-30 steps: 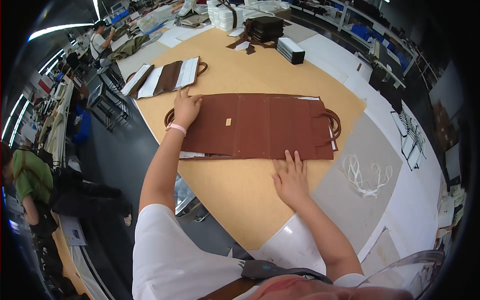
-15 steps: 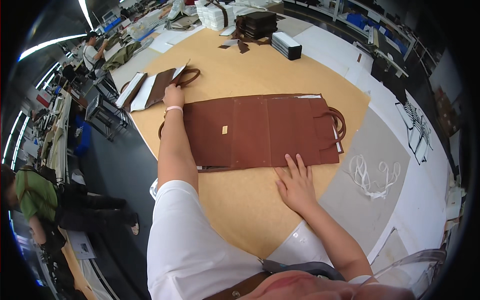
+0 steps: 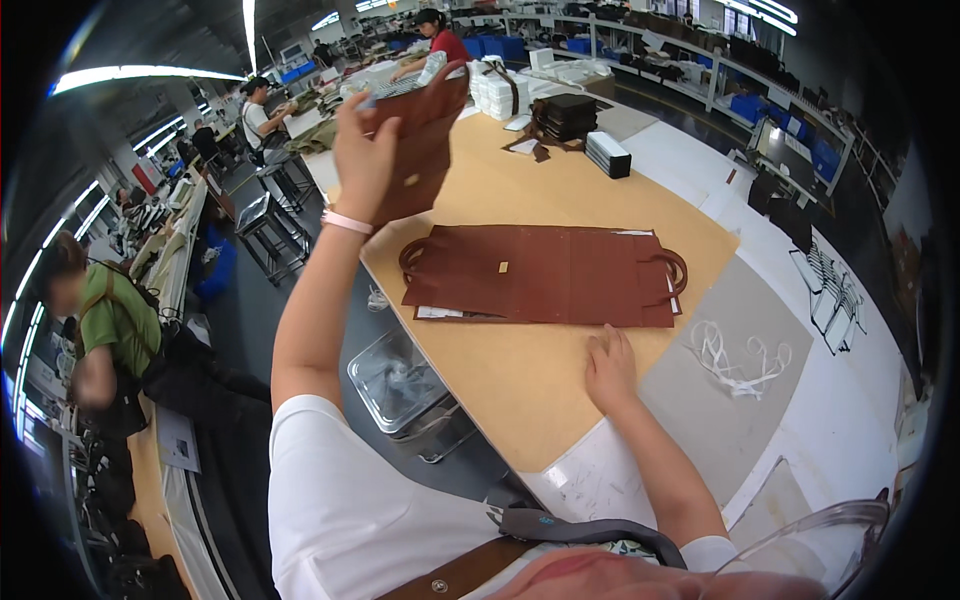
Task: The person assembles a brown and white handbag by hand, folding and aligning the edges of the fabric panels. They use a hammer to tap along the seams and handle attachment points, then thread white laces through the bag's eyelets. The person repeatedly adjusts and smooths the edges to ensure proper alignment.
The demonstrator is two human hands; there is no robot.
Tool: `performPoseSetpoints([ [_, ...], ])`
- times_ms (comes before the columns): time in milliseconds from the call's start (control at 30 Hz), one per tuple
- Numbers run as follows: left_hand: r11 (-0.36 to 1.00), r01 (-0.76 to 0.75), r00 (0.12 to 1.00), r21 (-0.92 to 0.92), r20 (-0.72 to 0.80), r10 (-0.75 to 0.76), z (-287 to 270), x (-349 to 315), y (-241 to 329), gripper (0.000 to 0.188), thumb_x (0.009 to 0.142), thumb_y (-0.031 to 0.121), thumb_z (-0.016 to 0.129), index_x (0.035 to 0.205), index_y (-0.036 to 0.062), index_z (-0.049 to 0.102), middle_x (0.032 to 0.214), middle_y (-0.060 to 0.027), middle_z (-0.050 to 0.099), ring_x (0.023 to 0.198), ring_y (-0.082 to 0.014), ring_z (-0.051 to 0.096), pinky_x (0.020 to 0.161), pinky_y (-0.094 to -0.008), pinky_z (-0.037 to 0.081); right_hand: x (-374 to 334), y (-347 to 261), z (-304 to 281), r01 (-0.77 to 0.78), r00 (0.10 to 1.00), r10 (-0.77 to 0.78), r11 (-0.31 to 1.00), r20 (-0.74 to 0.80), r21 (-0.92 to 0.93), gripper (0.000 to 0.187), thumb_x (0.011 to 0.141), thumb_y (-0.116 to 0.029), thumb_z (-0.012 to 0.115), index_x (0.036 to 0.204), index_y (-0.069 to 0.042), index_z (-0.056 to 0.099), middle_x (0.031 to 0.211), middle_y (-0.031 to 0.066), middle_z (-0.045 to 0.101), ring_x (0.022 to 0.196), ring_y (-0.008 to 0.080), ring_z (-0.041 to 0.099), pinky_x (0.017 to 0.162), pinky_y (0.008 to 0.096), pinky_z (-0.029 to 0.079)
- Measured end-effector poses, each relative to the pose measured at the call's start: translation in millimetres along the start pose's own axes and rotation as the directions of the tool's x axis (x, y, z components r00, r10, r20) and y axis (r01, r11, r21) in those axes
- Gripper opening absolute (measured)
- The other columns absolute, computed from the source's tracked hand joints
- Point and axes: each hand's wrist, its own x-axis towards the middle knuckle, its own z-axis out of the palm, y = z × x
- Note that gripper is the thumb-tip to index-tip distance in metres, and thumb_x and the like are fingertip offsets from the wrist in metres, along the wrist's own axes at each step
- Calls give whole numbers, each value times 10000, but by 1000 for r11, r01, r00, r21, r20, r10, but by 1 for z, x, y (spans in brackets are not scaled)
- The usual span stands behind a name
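My left hand (image 3: 366,160) is raised over the table's left edge, its fingers closed on a reddish-brown bag piece (image 3: 425,150) with a small pale label. That piece hangs tilted in the air, its lower part just above the table. A second brown bag piece (image 3: 540,275) lies flat on the tan board, a looped handle at each end and white backing showing along its edges. My right hand (image 3: 611,370) rests on the board just in front of the flat piece's near edge, holding nothing, with its fingers loosely bent.
At the far side stand a white stack (image 3: 498,95), a dark brown stack (image 3: 565,117) and a black-and-white block (image 3: 609,155). White cords (image 3: 738,362) lie on a grey sheet at right. A lidded clear bin (image 3: 398,380) stands below the left edge. Other people work at left and behind.
My left hand has lifted the brown bag piece off the table's left side, up and away. My right hand has slid off the flat piece onto the board. The view has tilted up.
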Motion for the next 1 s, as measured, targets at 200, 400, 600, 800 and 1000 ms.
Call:
performPoseSetpoints([
  [200,829,-379,855,-411,188,484,-9,-141,219,307,775,-31,746,1057,66,679,905,-86,689,703,-223,656,639,-320,535,-105,-5,-45,-293,935,355,795,-16,531,312,949,-157,598,1217,2,602,1356,201,533,1247,351,511,1062,475,409],
  [400,657,143,745,-740,518,421,-9,-321,320,349,766,43,729,1106,105,681,933,-71,669,852,-285,650,708,-400,517,-228,-35,-158,-195,747,524,-416,410,888,782,997,-682,331,1492,-79,389,1351,117,580,1294,273,504,1063,455,413],
  [600,404,455,319,-794,568,759,-8,-388,366,269,844,104,672,1109,81,638,980,-82,641,902,-292,630,765,-398,515,-284,-25,-214,-90,556,711,-463,430,882,782,988,-683,356,1436,-53,468,1340,142,600,1156,304,626,997,442,494],
  [800,536,139,238,-832,554,798,3,-355,340,366,859,265,713,1162,75,637,1167,-103,629,1153,-333,565,967,-454,459,-295,-19,-214,63,562,682,-600,468,798,738,1009,-623,387,1406,-9,487,1334,156,600,1238,299,569,1060,438,444],
  [1000,963,-256,698,83,705,125,-19,-338,135,440,873,148,689,1254,-42,577,1207,-269,598,1135,-447,550,987,-506,439,-330,-4,-232,-1,449,764,-518,464,855,443,1022,-395,522,1264,-24,533,1093,146,654,1026,252,626,934,405,488],
])
